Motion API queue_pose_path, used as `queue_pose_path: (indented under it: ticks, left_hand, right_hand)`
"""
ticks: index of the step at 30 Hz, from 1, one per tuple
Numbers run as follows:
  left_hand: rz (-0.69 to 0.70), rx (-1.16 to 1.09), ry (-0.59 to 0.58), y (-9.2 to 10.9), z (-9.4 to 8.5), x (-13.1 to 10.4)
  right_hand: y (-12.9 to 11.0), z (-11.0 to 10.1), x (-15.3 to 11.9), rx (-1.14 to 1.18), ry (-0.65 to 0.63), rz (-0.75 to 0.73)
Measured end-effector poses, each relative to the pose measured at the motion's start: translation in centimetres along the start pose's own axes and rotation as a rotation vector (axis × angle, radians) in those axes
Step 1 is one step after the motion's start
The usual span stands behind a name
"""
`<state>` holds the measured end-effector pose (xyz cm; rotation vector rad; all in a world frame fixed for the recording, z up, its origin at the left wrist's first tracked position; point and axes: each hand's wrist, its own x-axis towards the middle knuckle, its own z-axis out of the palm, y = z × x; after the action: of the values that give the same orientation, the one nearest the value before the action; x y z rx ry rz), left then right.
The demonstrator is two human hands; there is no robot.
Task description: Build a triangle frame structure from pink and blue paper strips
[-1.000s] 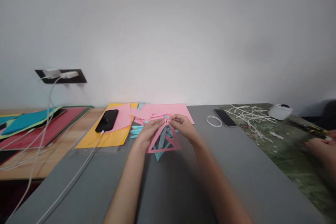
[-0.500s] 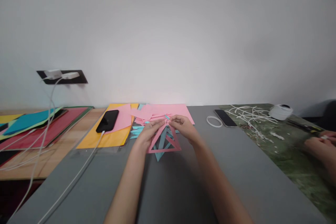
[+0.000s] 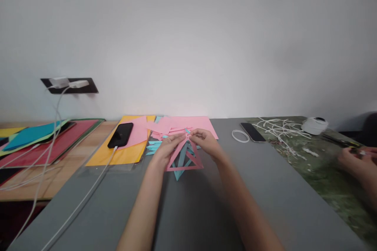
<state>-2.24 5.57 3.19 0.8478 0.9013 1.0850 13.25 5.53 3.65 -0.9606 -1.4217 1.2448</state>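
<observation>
Between my hands is a paper star (image 3: 185, 169) made of folded pink and light-blue strips, with open triangles. My left hand (image 3: 168, 148) pinches its upper left side near the top. My right hand (image 3: 206, 141) pinches the same top point from the right, thumb and forefinger closed on the paper. A small blue tip sticks up just beyond my fingers. Behind lie loose blue paper strips (image 3: 152, 148) and pink paper strips (image 3: 157, 136), partly hidden by my hands.
A black phone (image 3: 120, 135) on a charging cable rests on yellow paper (image 3: 108, 157). Pink sheets (image 3: 203, 122) lie by the wall. To the right are a white ring (image 3: 240, 136), another phone (image 3: 252, 132), white cords (image 3: 279, 129) and a co-worker's hands (image 3: 355, 162) near a dark tool.
My hands and the paper star stay almost still. At the far right, the co-worker's hand has shifted slightly left and up.
</observation>
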Motion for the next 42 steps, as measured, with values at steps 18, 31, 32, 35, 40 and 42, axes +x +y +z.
queue_pose_path:
  ticks: [18, 31, 32, 35, 40, 42]
  left_hand:
    - [0.004, -0.001, -0.02, -0.15, 0.04, -0.01]
    - [0.077, 0.119, 0.07, -0.15, -0.12, -0.09]
    - [0.079, 0.129, 0.078, -0.16, -0.12, -0.1]
    - [0.1, 0.15, 0.09, -0.14, -0.05, -0.15]
    - [0.116, 0.133, 0.115, 0.03, 0.13, -0.3]
    - [0.108, 0.122, 0.107, 0.06, 0.15, -0.35]
  right_hand:
    - [0.13, 0.15, 0.03, -0.003, 0.02, 0.007]
    - [0.25, -0.53, -0.08, -0.033, 0.007, 0.065]
    - [0.24, -0.53, -0.08, -0.03, 0.014, 0.075]
    - [0.21, -0.47, -0.05, 0.02, 0.058, 0.105]
    - [0.48, -0.61, 0.03, 0.082, 0.117, 0.101]
    - [0.66, -0.72, 0.05, 0.063, 0.107, 0.087]
